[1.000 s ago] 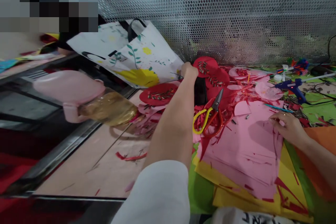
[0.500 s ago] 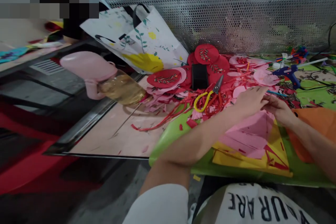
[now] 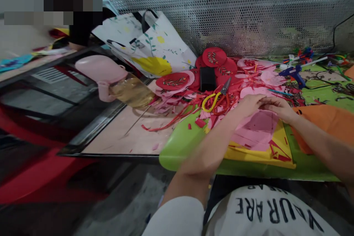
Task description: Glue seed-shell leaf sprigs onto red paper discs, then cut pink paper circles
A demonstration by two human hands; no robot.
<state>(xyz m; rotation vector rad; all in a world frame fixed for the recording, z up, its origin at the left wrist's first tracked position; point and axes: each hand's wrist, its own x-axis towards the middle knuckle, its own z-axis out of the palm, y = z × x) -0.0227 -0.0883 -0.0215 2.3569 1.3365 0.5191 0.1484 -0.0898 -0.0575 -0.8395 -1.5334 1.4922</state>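
Note:
My left hand (image 3: 252, 104) and my right hand (image 3: 278, 107) meet fingertip to fingertip above a pink sheet (image 3: 256, 131). The fingers of both are closed together; whatever they pinch is too small or hidden to make out. Beneath the pink sheet lies a yellow sheet (image 3: 286, 155) with red scraps on it. Left of my left hand, scissors (image 3: 217, 99) with yellow and orange handles rest on red and pink cuttings. A blue glue gun (image 3: 294, 75) lies beyond my right hand.
Red discs (image 3: 214, 57) and a black box-like object (image 3: 207, 78) sit at the back. A pink-lidded bottle (image 3: 132, 90) leans left, near a floral bag (image 3: 157, 51). Orange material (image 3: 326, 125) lies right, on a green cover (image 3: 179, 151). A perforated metal panel (image 3: 249, 14) stands behind.
The view has shifted a little, so most table items appear slightly displaced. Both hands stay together over the pink sheet, with the fingers drawn closer.

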